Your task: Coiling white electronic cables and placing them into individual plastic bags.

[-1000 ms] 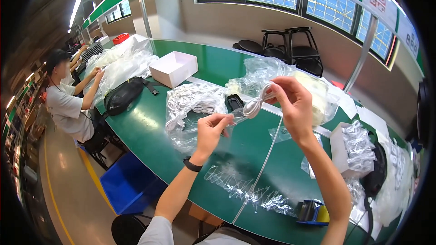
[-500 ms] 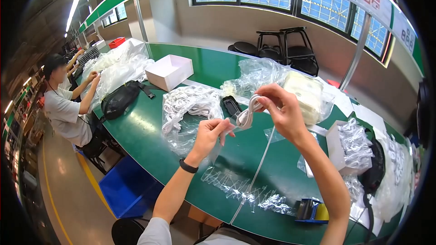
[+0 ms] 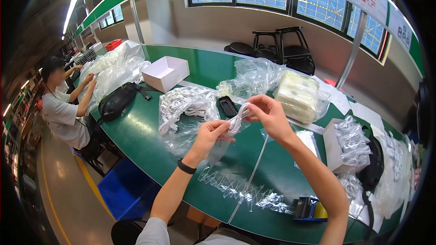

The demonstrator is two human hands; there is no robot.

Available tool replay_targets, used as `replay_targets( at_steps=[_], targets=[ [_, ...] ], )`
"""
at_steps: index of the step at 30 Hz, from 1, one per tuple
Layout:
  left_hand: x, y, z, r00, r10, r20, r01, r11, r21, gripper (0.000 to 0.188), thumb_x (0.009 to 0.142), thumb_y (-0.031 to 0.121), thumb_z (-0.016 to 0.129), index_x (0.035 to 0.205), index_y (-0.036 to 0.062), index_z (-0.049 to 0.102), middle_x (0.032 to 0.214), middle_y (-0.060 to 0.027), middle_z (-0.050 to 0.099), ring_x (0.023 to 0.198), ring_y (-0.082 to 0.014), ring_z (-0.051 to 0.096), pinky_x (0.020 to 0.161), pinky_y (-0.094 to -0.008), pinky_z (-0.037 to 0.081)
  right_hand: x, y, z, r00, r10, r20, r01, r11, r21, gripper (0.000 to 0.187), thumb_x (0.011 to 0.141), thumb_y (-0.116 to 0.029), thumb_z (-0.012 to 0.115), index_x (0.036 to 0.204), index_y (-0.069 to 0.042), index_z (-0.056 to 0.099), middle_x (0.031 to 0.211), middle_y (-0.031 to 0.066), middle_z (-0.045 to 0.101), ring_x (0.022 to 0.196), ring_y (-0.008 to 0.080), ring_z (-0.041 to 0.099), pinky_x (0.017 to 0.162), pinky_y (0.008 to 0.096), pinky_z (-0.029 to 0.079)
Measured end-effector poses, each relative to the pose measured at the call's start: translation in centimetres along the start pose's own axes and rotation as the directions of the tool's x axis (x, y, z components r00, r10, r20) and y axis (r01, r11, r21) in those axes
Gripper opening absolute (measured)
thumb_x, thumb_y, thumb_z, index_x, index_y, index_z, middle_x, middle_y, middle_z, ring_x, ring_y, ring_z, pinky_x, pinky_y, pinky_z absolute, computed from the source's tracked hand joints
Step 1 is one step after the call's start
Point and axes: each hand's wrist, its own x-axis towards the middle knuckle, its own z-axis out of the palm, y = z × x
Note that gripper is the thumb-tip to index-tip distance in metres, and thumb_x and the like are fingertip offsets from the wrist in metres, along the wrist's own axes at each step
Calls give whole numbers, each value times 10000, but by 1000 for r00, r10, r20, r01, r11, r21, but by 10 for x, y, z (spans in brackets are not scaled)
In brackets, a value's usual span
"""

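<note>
A coiled white cable [image 3: 237,121] is stretched between my two hands above the green table. My right hand [image 3: 269,114] pinches the coil's upper right end between thumb and fingers. At the coil's lower left end, my left hand [image 3: 210,137] is closed on a small clear plastic bag [image 3: 220,150] that hangs below its fingers. The coil's lower end meets the bag by my left fingertips; how far it sits inside I cannot make out. Left of my hands lies a large open plastic bag of many white cables [image 3: 187,104]. A small black tray [image 3: 228,106] is just behind the coil.
Clear bags and twist ties [image 3: 245,194] lie along the near edge, beside a tape dispenser [image 3: 310,209]. Right stands a white box [image 3: 334,147] of bagged cables. Behind are a bag of pale packs [image 3: 297,95] and a white box [image 3: 166,73]. A co-worker [image 3: 66,109] sits left.
My right hand has moved slightly down and left with the coil. The coil now sits lower, closer to my left hand and the bag.
</note>
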Motion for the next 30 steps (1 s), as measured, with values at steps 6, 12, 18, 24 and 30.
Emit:
replay_targets(
  at_steps=[6,12,18,24,30],
  targets=[
    [1,-10,-8,989,-141,38,142,990,-9,245,976,156,590,1135,-23,646,992,-109,707,862,-169,702,742,-264,565,-5,-11,5,975,-104,195,196,816,-544,149,890,-94,663,974,29,663,977,99,693,854,181,657,793,317,517],
    [-2,-16,10,981,-185,58,192,971,-146,264,980,154,584,1171,-24,623,1052,-112,701,894,-182,704,774,-269,567,-3,-1,1,982,-112,151,186,673,-716,138,870,-108,662,902,26,669,913,149,684,877,281,650,779,362,514],
    [-4,-15,11,964,-232,129,258,931,-257,298,1006,180,538,1212,-28,589,1116,-136,682,943,-200,697,805,-292,580,0,-8,-12,991,-29,134,95,848,-521,117,918,-61,613,997,25,623,913,93,673,852,168,634,812,320,500],
    [-6,-11,5,931,-265,252,338,887,-316,348,1013,216,522,1262,-25,555,1148,-170,664,943,-199,689,830,-288,571,-5,-21,-26,980,-81,179,154,884,-442,102,918,-1,595,1013,32,609,901,66,665,895,139,641,861,280,504],
    [-10,-8,9,876,-282,392,417,850,-322,430,1011,296,491,1295,-26,527,1183,-203,643,933,-203,667,868,-321,534,-13,-31,-32,965,-18,262,145,868,-476,110,903,17,607,1011,33,618,922,82,681,878,150,668,820,283,526]
  ],
)
